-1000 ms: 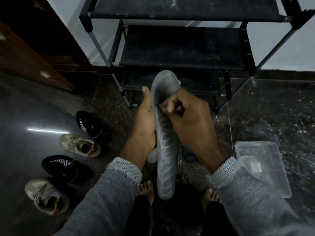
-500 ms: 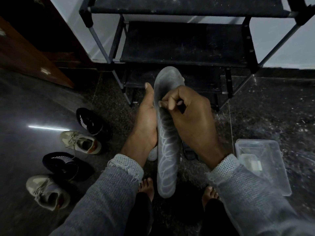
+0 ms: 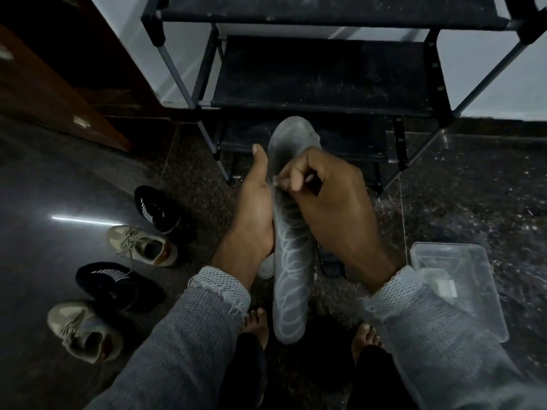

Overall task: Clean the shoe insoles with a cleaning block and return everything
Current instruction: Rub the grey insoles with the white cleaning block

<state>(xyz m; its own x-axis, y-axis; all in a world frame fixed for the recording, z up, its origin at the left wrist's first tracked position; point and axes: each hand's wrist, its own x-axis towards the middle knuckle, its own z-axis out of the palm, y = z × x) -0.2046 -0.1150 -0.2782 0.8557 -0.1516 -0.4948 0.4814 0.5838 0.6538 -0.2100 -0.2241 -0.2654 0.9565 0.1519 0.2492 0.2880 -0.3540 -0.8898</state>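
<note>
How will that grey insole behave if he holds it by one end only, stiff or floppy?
Probably floppy: the insole is a thin, long sheet, and the left hand backs it along one edge while the right hand presses on it. It likely weighs little for its length. The looped pattern on its face may give some grip.

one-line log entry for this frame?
phase: scrubbing | left hand: holds insole | right hand: fingers pinched on insole, block hidden | shoes: floor left | box: floor right

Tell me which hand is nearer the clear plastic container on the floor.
Right. The right hand works on the insole, its sleeve overlapping the clear plastic container; the left hand holds the insole's far side.
</note>
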